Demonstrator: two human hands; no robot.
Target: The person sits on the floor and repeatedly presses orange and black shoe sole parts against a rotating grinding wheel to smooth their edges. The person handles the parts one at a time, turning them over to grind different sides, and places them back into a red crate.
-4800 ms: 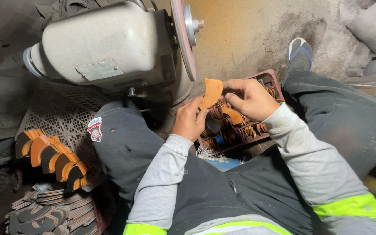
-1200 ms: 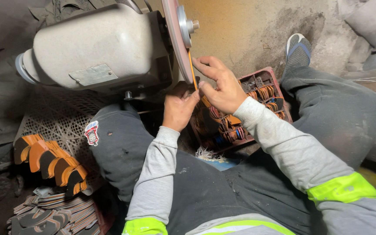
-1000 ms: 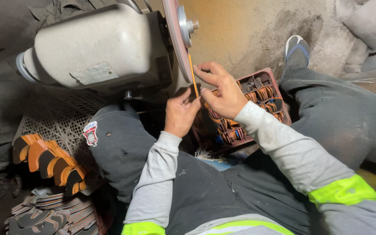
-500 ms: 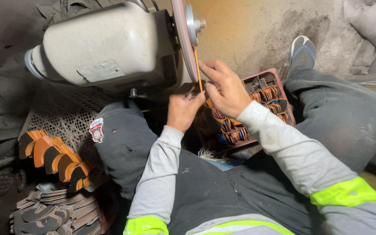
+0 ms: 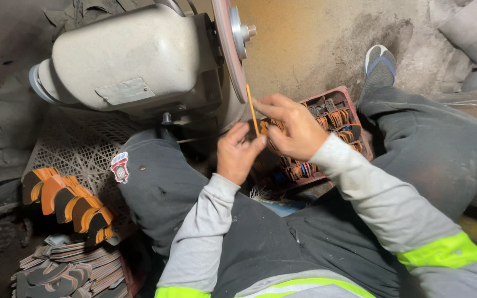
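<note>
Both hands pinch thin orange piece (image 5: pixel 252 110) edge-on against grinder disc (image 5: pixel 228 44): left hand (image 5: pixel 238 154) below, right hand (image 5: pixel 291 127) above. Grey label plate (image 5: pixel 125 91) on motor housing (image 5: pixel 133 58); red-white patch (image 5: pixel 120 166) on left knee

Grinding disc (image 5: pixel 228 52) beside crate (image 5: pixel 327 138)

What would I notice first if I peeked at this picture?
Probably the big grey grinding machine at the top, with its round disc. Right below, the left hand and right hand hold a thin orange piece edge-on beside that disc. Orange-and-black pieces pile up at lower left.
</note>
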